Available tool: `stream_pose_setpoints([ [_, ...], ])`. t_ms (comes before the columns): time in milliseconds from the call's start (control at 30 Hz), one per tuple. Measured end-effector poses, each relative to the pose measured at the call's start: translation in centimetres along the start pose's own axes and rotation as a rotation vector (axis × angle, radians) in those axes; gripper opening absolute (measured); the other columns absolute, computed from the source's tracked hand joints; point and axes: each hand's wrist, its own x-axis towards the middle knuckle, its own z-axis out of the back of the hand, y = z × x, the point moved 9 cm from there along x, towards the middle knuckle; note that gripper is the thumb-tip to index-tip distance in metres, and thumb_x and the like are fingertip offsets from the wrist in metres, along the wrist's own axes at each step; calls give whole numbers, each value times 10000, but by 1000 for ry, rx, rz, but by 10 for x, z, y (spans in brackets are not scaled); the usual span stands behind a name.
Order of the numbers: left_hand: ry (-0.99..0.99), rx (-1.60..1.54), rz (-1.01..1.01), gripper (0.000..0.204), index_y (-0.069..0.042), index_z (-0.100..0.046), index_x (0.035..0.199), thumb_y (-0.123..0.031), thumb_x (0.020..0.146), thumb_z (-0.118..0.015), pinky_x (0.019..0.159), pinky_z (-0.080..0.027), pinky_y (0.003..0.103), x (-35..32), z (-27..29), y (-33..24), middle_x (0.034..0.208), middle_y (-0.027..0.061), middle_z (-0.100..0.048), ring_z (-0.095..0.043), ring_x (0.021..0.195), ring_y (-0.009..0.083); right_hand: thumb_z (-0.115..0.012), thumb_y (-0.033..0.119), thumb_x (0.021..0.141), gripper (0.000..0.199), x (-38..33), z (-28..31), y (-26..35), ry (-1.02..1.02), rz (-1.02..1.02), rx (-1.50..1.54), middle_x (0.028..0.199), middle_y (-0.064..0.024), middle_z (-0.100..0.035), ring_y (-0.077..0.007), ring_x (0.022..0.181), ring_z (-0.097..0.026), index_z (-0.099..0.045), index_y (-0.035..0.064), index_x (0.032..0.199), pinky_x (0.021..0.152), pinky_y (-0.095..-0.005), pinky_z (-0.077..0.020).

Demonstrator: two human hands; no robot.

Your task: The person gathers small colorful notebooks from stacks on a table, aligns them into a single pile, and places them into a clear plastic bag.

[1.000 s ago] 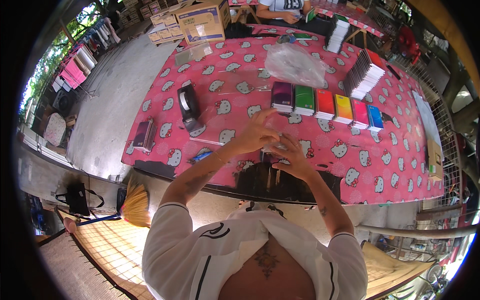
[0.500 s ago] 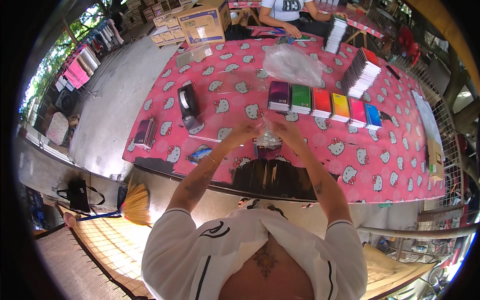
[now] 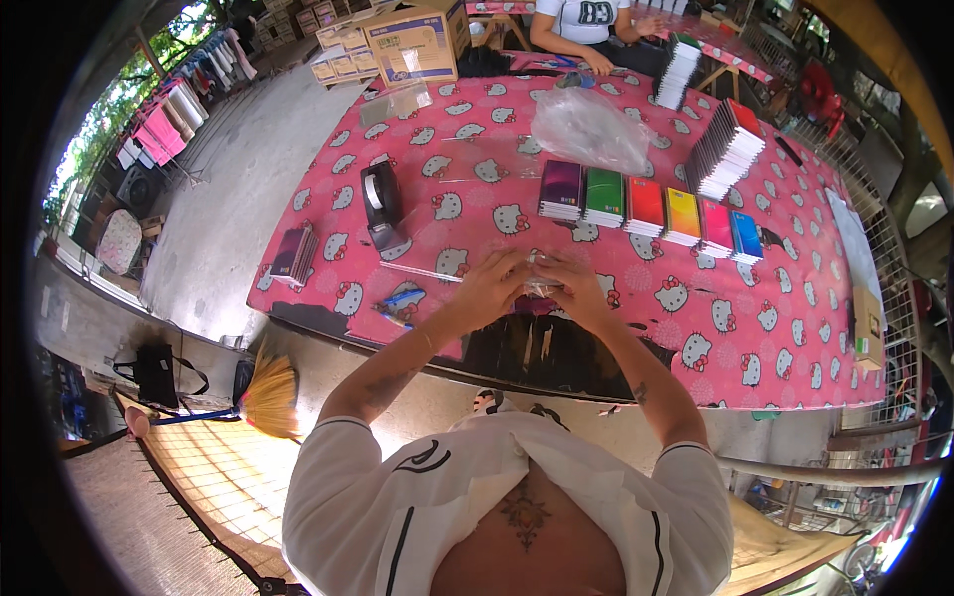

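Observation:
At the near edge of the table, my left hand (image 3: 497, 284) and my right hand (image 3: 573, 286) meet with bent fingers on a crinkled clear plastic bag (image 3: 540, 275). Both hands appear closed on it, partly covering it. A dark purple notebook (image 3: 530, 303) shows just below the plastic between my hands; whether it is inside the bag I cannot tell. A black tape dispenser (image 3: 383, 207) stands beyond my left hand. Beyond my right hand runs a row of small spiral notebooks in purple (image 3: 562, 189), green (image 3: 603, 194), red (image 3: 644, 204), yellow (image 3: 682, 214), pink (image 3: 715, 224) and blue (image 3: 745, 236).
A small notebook stack (image 3: 293, 255) lies at the left edge. Loose clear plastic bags (image 3: 591, 129) spread behind the row, with a tall notebook stack (image 3: 725, 149) to their right. A cardboard box (image 3: 412, 48) stands far left. A person (image 3: 586, 28) sits across the pink-covered table (image 3: 636, 338).
My hands have come closer together and closed over the plastic, which was held up and spread between them before. The person across has raised one hand.

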Motion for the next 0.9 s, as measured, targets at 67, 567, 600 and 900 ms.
stream_pose_setpoints([
  [67,11,-148,93,410,-103,-655,1203,-209,819,-751,842,-513,416,-11,-11,10,1302,118,-596,-602,1105,308,-745,30,803,341,-2,-4,0,-74,39,16,1243,-159,-658,-373,1291,-529,-672,35,1136,1015,-443,-472],
  [567,333,-98,306,210,-48,-712,899,-233,805,-745,716,-535,414,65,-6,27,850,109,-708,-701,815,314,-744,137,819,492,16,12,-4,-95,-202,51,1083,-134,-682,-324,1007,-654,-540,75,1262,869,-418,-502],
  [600,133,-102,253,248,-57,-708,958,-254,813,-740,756,-530,416,75,24,13,915,112,-701,-691,878,318,-750,145,815,463,17,11,-2,-52,-186,31,1092,-138,-677,-330,1016,-649,-566,69,1233,875,-424,-501],
  [900,69,39,-48,659,-20,-519,1374,-221,797,-766,976,-480,446,15,5,7,1269,174,-582,-563,1180,367,-778,177,772,262,16,8,31,-157,149,-229,1025,-98,-669,-329,1028,-614,-692,66,993,926,-442,-459],
])
